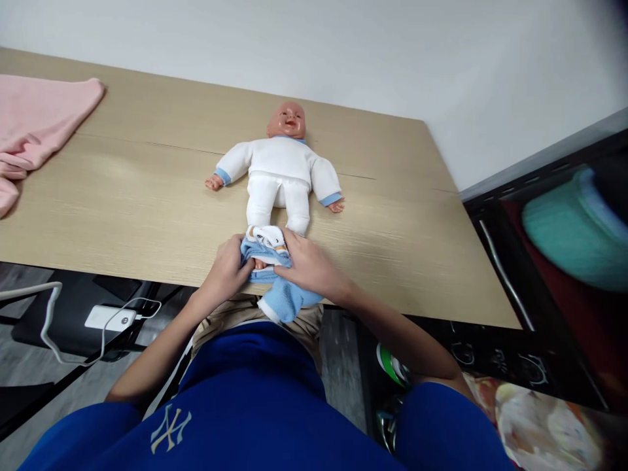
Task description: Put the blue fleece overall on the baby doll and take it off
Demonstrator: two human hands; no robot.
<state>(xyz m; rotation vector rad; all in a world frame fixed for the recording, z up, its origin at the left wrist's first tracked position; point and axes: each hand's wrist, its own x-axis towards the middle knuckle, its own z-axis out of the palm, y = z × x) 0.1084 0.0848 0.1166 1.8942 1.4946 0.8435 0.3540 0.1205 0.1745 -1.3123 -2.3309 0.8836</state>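
A baby doll in a white top and white trousers lies on its back in the middle of the wooden table, head toward the wall. At the doll's feet, by the table's near edge, both my hands grip a light blue garment with white trim. My left hand is closed on its left side, fingers curled into the cloth. My right hand is closed on its right side, next to the doll's foot. Part of the garment hangs over the table edge.
A pink cloth lies at the table's far left. Below the table on the left a white power bank with a cable rests on a dark surface. A dark shelf with a teal object stands to the right.
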